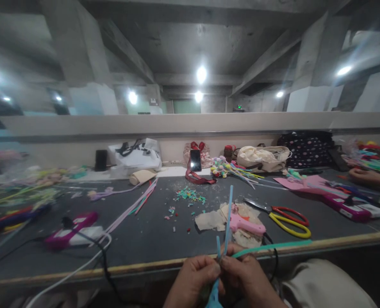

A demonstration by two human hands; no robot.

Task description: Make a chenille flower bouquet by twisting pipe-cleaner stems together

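Head view, hands at bottom centre, just in front of the near edge of the table (151, 231). Left hand (194, 276) closed, thumb and fingers pinching a bundle of fuzzy craft stems; right hand (249, 276) closed on the same bundle from the other side, the two hands touching at the fingertips. Blue stem (229, 211) rises nearly upright from the pinch, tilted slightly right, its top over the table; a blue end also shows below the hands. Teal stem (273, 247) leaves the pinch to the right, running roughly along the table edge. Exact number of stems in the grip: cannot tell. On the table just beyond the hands: pink glue gun (243, 223) lying on crumpled paper scraps (209, 220), black cord trailing off the edge. Just right of it, scissors (289, 220) with one red and one yellow handle, lying flat. Small coloured cuttings (190, 195) scattered further back. Second pink glue gun (69, 233) well to the left, with cables. Phone (195, 160) propped upright at the back wall, white bag (135, 157) to its left. Far right: a co-worker's hand (371, 178) resting on the table
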